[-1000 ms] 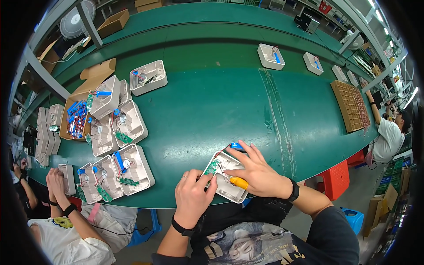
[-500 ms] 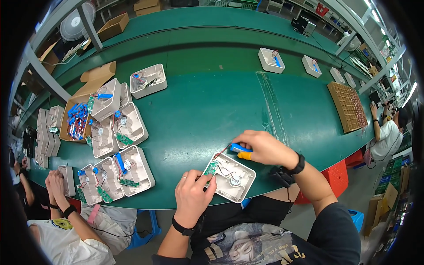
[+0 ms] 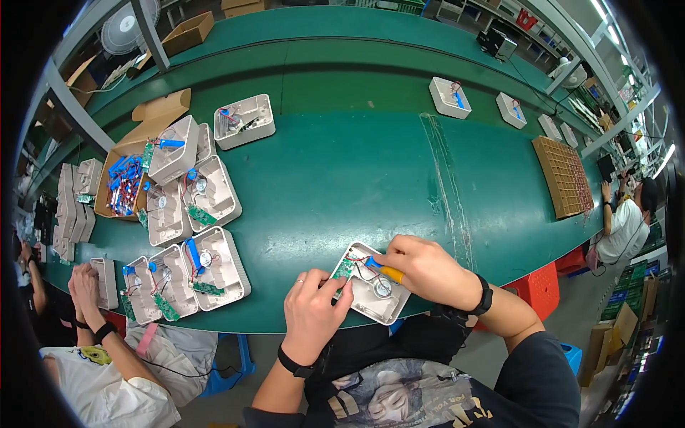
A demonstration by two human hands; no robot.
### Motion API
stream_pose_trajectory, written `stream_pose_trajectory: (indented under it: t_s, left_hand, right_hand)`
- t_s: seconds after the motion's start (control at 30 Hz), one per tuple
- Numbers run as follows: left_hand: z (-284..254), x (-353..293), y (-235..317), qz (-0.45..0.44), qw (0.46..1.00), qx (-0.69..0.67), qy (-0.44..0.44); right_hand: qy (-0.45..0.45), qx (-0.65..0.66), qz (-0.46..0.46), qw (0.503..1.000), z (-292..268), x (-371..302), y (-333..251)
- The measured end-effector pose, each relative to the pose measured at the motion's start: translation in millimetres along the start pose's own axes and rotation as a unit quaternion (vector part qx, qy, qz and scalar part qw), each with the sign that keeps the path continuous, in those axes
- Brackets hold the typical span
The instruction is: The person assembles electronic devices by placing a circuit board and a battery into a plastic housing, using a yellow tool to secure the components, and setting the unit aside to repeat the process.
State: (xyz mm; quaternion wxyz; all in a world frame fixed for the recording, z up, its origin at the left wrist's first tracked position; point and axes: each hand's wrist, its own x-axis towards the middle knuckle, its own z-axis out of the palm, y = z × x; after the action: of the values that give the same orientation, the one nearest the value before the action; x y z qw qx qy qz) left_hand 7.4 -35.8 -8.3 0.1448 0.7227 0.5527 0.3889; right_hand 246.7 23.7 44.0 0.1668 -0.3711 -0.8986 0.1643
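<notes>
In front of me at the table's near edge lies a white plastic housing [image 3: 372, 308] with a round speaker-like disc [image 3: 382, 287] inside. My left hand [image 3: 314, 307] grips the housing's left side, thumb and fingers at the small green circuit board [image 3: 345, 268] there. My right hand [image 3: 427, 274] is closed on a blue cylindrical battery [image 3: 372, 262] over the far part of the housing. A yellow cover [image 3: 392, 274] shows on one of its fingertips. Red and black wires run between the board and battery. The palm side of the right hand is hidden.
Several filled housings [image 3: 220, 267] stand to the left, beside a cardboard box [image 3: 107, 196] of blue batteries. More housings [image 3: 449, 98] sit on the far belt. A brown divided tray [image 3: 560, 178] lies at right. Co-workers' hands [image 3: 85, 289] are at the left.
My right hand has brought the battery from beyond the housing's far right edge inward, down over the housing. My left hand keeps its hold on the housing.
</notes>
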Motion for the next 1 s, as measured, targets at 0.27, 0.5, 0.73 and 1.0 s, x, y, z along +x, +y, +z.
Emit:
stream_pose_trajectory:
  t_s: [0.27,0.5,0.73,1.0]
  left_hand:
    - [-3,-3,3,-0.005,1.0,-0.001,0.002]
    - [-55,-26,-9,0.026,0.999,0.035,-0.004]
    - [-109,-46,-27,-0.132,0.941,0.289,0.119]
    - [-84,-52,1,-0.066,0.948,0.311,0.017]
  right_hand:
    - [-0.026,0.069,0.038,0.997,6,-2,3]
    - [-0.067,0.061,0.008,0.996,-19,-49,-14]
    - [-0.06,-0.037,-0.043,0.997,-8,-50,-1]
    - [0.147,-0.067,0.01,0.987,-52,49,88]
